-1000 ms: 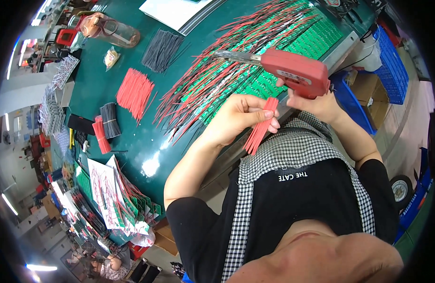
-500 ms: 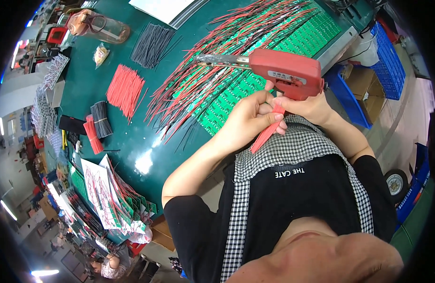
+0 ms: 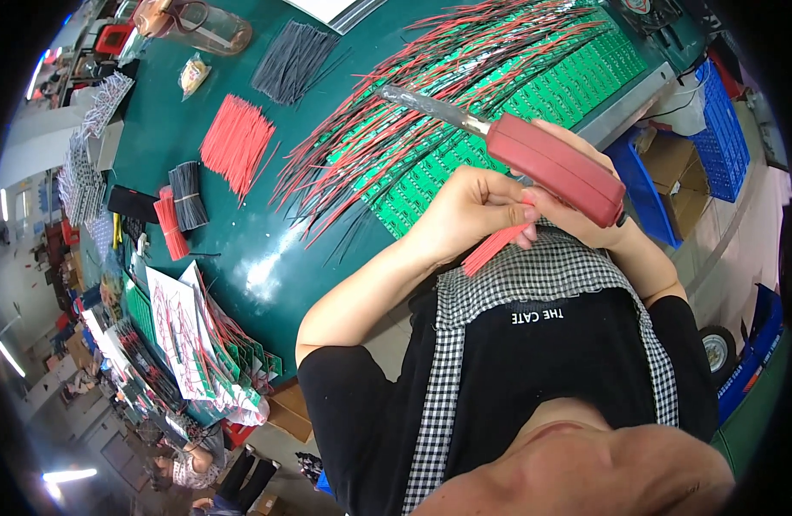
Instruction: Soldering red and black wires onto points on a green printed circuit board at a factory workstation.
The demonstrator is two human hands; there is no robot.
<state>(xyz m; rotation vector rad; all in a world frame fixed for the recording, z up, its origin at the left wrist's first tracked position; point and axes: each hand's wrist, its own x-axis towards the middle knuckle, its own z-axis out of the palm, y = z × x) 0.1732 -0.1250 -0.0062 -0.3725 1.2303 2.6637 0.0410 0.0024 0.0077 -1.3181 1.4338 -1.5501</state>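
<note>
My left hand (image 3: pixel 469 211) is closed on a bundle of short red wires (image 3: pixel 490 249), whose ends fan out below the fingers over my checked apron. In my right hand (image 3: pixel 585 225) is a red tool (image 3: pixel 555 168) that looks like a soldering gun, its long metal barrel slanting up and left over the boards. The two hands meet at the bundle's upper end, so what the fingertips there do is partly hidden. Beyond them lie green circuit boards (image 3: pixel 404 211) in a sheet, with many red and black wires (image 3: pixel 370 142) spread across.
On the green table (image 3: pixel 250 228) rest a pile of red wires (image 3: pixel 237 142), a pile of black wires (image 3: pixel 293 60), tied bundles (image 3: pixel 188 198) and a bottle (image 3: pixel 207 27). Stacked wired boards (image 3: pixel 198 353) stand at left. Blue crates (image 3: pixel 722 129) and a cardboard box (image 3: pixel 675 172) sit at right.
The soldering gun has tilted and rolled, its barrel slanting more and a plain side now showing. The wire bundle shows less above the fingers. The whole view has shifted slightly.
</note>
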